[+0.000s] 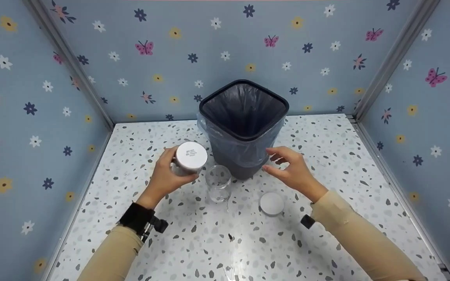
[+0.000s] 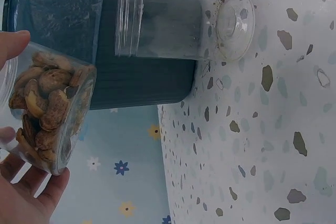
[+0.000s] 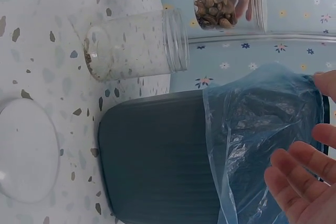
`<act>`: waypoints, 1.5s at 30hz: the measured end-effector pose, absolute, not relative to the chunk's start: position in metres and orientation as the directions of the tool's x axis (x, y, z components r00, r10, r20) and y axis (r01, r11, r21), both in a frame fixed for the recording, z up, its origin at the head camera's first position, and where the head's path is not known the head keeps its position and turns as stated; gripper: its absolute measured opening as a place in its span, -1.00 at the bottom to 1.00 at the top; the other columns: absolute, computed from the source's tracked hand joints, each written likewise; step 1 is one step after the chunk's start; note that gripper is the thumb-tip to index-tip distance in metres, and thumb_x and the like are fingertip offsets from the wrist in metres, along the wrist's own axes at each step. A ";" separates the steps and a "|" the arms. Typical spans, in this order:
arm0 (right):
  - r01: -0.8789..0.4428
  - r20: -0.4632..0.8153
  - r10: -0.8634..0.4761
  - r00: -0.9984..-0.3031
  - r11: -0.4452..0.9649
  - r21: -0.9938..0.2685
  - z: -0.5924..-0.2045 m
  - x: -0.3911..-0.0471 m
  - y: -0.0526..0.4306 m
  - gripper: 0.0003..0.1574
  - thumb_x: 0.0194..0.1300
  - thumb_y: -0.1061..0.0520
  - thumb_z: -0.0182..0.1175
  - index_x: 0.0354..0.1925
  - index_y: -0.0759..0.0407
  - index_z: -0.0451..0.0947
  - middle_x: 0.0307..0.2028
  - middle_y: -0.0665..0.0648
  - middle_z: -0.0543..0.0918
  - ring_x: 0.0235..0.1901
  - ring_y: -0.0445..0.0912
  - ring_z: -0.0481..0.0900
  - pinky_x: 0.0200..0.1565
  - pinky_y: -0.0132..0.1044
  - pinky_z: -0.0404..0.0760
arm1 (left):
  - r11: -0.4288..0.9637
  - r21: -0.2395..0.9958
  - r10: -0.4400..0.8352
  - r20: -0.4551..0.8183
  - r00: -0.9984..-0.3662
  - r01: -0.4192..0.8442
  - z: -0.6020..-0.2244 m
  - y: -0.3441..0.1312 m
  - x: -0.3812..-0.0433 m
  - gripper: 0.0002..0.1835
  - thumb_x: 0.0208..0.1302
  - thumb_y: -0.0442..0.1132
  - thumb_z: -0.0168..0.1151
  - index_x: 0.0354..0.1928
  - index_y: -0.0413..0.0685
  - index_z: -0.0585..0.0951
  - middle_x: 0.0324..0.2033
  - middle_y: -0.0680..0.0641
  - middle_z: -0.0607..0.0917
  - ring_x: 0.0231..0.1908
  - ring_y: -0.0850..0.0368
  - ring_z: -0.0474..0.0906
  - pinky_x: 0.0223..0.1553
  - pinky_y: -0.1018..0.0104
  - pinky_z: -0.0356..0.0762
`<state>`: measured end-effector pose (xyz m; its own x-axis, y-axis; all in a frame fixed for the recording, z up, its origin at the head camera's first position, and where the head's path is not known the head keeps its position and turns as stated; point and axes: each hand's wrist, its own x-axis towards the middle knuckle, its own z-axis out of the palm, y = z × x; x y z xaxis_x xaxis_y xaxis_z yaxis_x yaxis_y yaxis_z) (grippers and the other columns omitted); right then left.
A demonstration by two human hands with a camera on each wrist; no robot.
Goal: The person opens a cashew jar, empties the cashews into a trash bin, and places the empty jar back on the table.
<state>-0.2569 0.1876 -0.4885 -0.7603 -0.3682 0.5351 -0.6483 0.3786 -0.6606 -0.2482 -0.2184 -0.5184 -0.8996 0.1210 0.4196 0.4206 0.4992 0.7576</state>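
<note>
My left hand (image 1: 163, 177) grips a clear jar (image 2: 39, 103) with a white lid (image 1: 191, 155), held above the table. Brown-skinned cashew-like nuts (image 2: 50, 90) fill its lower part, as both wrist views show. My right hand (image 1: 293, 171) holds nothing; its fingers are apart and slightly bent, beside the right side of a dark bin (image 3: 152, 156). Between the hands a second clear jar (image 3: 131, 45) stands upright and lidless, with brown crumbs at its bottom. A loose white lid (image 1: 272, 203) lies flat on the table, nearer to me than the right hand.
The bin stands at the back middle, lined with a thin translucent bag (image 3: 247, 156) folded over its rim. Flower-patterned walls (image 1: 217, 50) enclose the speckled table (image 1: 193, 246) at the back and both sides. A small dark speck (image 1: 230, 236) lies near the front.
</note>
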 end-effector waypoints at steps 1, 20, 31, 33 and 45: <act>-0.651 0.537 -0.370 -0.758 0.376 -0.660 -0.488 -0.256 0.187 -0.41 0.26 0.31 0.55 0.21 0.47 0.65 0.05 0.44 0.76 -0.07 0.18 0.78 -0.10 0.16 0.83 | 0.497 0.757 0.127 0.419 -0.899 0.423 -0.518 -0.217 -0.248 0.04 -0.12 -0.18 0.83 0.47 -0.16 0.53 0.25 -0.20 0.64 0.26 -0.07 0.57 0.34 -0.03 0.57; -0.707 0.581 -0.407 -0.705 0.334 -0.623 -0.475 -0.247 0.175 -0.38 0.22 0.33 0.57 0.22 0.46 0.65 0.00 0.42 0.76 -0.10 0.25 0.76 -0.11 -0.14 0.82 | 0.531 0.670 0.243 0.466 -0.851 0.519 -0.499 -0.193 -0.240 0.01 -0.13 -0.11 0.80 0.44 -0.12 0.55 0.22 -0.20 0.67 0.23 -0.12 0.58 0.30 -0.11 0.61; -0.720 0.584 -0.428 -0.689 0.315 -0.618 -0.472 -0.241 0.169 -0.35 0.19 0.32 0.58 0.24 0.42 0.65 0.06 0.39 0.76 -0.10 0.16 0.77 -0.12 -0.02 0.83 | 0.545 0.645 0.300 0.446 -0.843 0.536 -0.494 -0.182 -0.237 -0.01 -0.10 -0.09 0.79 0.44 -0.07 0.54 0.24 -0.18 0.64 0.27 -0.12 0.54 0.33 -0.14 0.62; -0.717 0.578 -0.432 -0.692 0.320 -0.620 -0.471 -0.240 0.168 -0.34 0.19 0.31 0.59 0.23 0.44 0.63 0.05 0.40 0.76 -0.09 0.09 0.76 -0.12 -0.02 0.83 | 0.554 0.633 0.308 0.447 -0.840 0.540 -0.494 -0.180 -0.237 -0.01 -0.11 -0.08 0.79 0.44 -0.08 0.55 0.24 -0.19 0.65 0.28 -0.15 0.54 0.35 -0.18 0.59; -0.704 0.528 -0.481 -0.700 0.340 -0.624 -0.466 -0.236 0.160 -0.15 0.12 0.21 0.67 0.34 0.38 0.58 0.15 0.38 0.72 -0.06 0.11 0.71 -0.10 0.08 0.81 | 0.568 0.553 0.381 0.480 -0.790 0.610 -0.490 -0.165 -0.236 -0.04 -0.12 -0.07 0.79 0.40 -0.12 0.58 0.21 -0.19 0.67 0.25 -0.19 0.56 0.35 -0.17 0.59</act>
